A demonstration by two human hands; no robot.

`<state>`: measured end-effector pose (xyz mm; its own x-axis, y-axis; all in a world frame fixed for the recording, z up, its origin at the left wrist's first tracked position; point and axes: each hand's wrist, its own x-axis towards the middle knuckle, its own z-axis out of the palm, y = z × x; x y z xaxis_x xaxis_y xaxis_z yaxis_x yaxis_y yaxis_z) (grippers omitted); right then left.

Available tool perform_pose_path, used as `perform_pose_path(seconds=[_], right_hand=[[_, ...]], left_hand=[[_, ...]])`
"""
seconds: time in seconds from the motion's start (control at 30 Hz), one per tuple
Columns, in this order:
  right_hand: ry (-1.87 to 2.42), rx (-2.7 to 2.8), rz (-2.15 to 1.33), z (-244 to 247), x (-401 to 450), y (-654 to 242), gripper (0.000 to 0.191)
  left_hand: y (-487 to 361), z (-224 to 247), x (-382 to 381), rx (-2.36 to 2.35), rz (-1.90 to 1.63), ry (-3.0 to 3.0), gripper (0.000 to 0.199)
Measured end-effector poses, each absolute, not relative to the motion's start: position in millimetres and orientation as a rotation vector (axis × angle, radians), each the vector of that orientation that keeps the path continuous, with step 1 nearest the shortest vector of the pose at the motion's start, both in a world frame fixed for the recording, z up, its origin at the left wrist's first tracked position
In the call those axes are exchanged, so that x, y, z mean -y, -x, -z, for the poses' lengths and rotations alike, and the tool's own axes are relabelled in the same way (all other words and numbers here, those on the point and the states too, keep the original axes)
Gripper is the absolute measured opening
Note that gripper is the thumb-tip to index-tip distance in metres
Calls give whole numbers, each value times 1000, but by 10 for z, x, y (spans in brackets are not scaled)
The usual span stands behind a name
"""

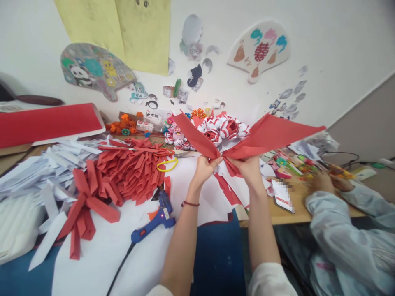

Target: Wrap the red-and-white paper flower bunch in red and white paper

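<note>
My left hand (204,169) and my right hand (247,167) are close together in front of me, both closed on red paper. They pinch it at the narrow neck of a bouquet of red-and-white paper flowers (226,127). Beyond my hands, the red paper (271,135) flares out as wide wings left and right of the blooms. Below the grip, white and red paper tails hang over the white sheet (197,195). Some fingertips are hidden behind the paper. Left of my left wrist lies a blue hot glue gun (157,222), with yellow-handled scissors (168,164) farther back.
Piles of folded red strips (132,172) and white strips (58,160) cover the left side. The glue gun's cord (121,265) runs toward me. A phone (282,195) lies to the right, near another person's hands (322,183). A wall with paper fans (261,49) stands behind.
</note>
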<state>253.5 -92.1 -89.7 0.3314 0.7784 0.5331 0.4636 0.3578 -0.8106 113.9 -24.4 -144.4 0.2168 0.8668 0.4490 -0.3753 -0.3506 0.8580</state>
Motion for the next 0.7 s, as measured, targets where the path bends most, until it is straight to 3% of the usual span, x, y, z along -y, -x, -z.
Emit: perform_pose_path(seconds=[0.17,0.7], right_hand=[[1232,1274,-616,821,821,-2583,41],[1160,1440,-312,981,534,-2470,31]], left_hand=[[-1124,1450,247,-497,-1418,-1381,25],[-1075,1696,-35,-724,-1458,-1507,7]])
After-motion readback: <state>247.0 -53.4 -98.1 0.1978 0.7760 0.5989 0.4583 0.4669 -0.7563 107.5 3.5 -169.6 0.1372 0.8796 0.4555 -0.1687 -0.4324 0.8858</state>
